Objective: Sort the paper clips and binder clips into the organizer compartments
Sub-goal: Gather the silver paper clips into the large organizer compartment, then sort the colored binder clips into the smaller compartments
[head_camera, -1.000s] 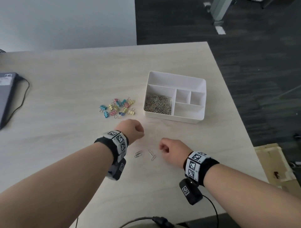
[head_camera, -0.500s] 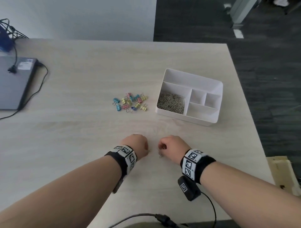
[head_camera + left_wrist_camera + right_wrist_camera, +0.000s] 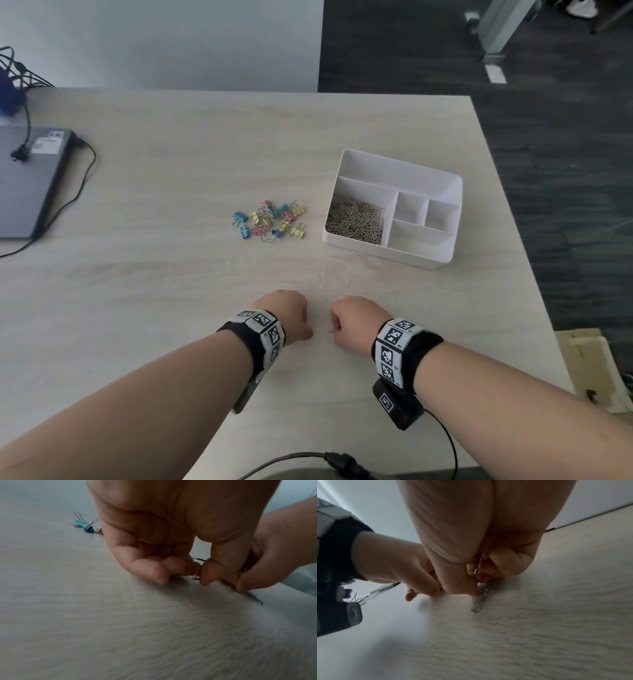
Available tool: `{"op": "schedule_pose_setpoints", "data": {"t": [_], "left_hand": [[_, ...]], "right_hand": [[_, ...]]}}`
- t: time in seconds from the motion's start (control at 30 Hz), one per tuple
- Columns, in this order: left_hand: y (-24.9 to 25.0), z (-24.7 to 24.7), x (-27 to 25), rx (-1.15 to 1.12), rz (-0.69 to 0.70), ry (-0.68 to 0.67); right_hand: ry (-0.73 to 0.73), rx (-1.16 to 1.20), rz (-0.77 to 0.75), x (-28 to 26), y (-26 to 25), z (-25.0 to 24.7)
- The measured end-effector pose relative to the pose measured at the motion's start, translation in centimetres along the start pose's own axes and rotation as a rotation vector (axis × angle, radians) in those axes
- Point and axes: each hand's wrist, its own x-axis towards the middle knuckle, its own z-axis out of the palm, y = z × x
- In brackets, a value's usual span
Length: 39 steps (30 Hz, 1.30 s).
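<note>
My left hand point(image 3: 197, 574) is curled low on the table and pinches a small silver paper clip point(image 3: 196, 576) between thumb and forefinger. Close beside it, my right hand point(image 3: 476, 585) holds one paper clip point(image 3: 477, 571) in its curled fingers and pinches another paper clip point(image 3: 479, 602) that lies on the wood. In the head view both fists point(image 3: 284, 313) point(image 3: 356, 320) sit side by side near the front edge. The white organizer point(image 3: 442, 251) stands further back on the right, with paper clips point(image 3: 356, 222) heaped in its left compartment. Coloured binder clips point(image 3: 270, 221) lie in a loose pile left of it.
A grey laptop point(image 3: 27, 185) with a black cable point(image 3: 82, 178) lies at the table's left edge. Another black cable point(image 3: 308, 459) runs along the near edge. The table's right edge point(image 3: 513, 222) drops to dark floor, with a cardboard piece point(image 3: 596, 370) below.
Two paper clips lay loose between my hands a second ago. Both hands have closed in on them and now pinch them; the head view has shifted up and left.
</note>
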Motion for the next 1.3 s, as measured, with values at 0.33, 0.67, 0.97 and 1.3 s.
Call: {"op": "schedule_pose_setpoints", "data": {"t": [0.33,0.67,0.97,1.3], "left_hand": [[-0.1,-2.6,1.0,-0.303,0.056,0.107],[1.1,-4.3,2.3,-0.584,0.081,0.191],[4.4,-9.1,4.8,-0.829,0.146,0.424],[4.3,-9.7,5.7,-0.782,0.126,0.526]], "right_hand": [[0.445,0.394,0.118,1.5,3.1,-7.5],[0.627,0.38,-0.032,2.7,5.6,-9.2],[0.324,-0.109,-0.427,-0.6,4.7,-2.6],[-0.121,-0.101,-0.3,-1.6,4.0,0.5]]}}
